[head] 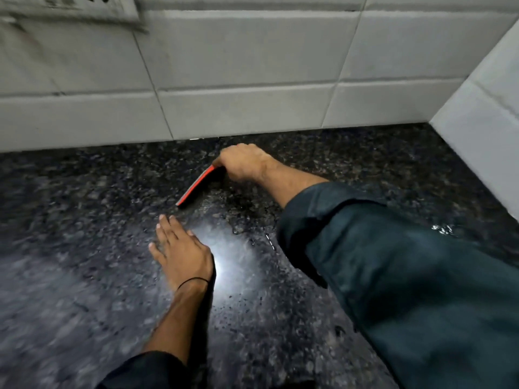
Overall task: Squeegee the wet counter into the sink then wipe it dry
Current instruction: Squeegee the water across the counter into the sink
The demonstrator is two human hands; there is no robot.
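Two hands worked the wet granite counter point(351, 169): the right hand point(243, 163) clenched the red squeegee point(196, 186) mid-stroke, the left hand point(179, 248) lay flat, fingers straight; the next pull likely needed steady pressure sinkward.

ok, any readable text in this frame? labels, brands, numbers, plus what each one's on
None can be read.
Squeegee in the right hand: red and black, no print shows.
Wall plate at top left: blurred, no marking legible.
Tiles, counter, sleeve: plain, no text.
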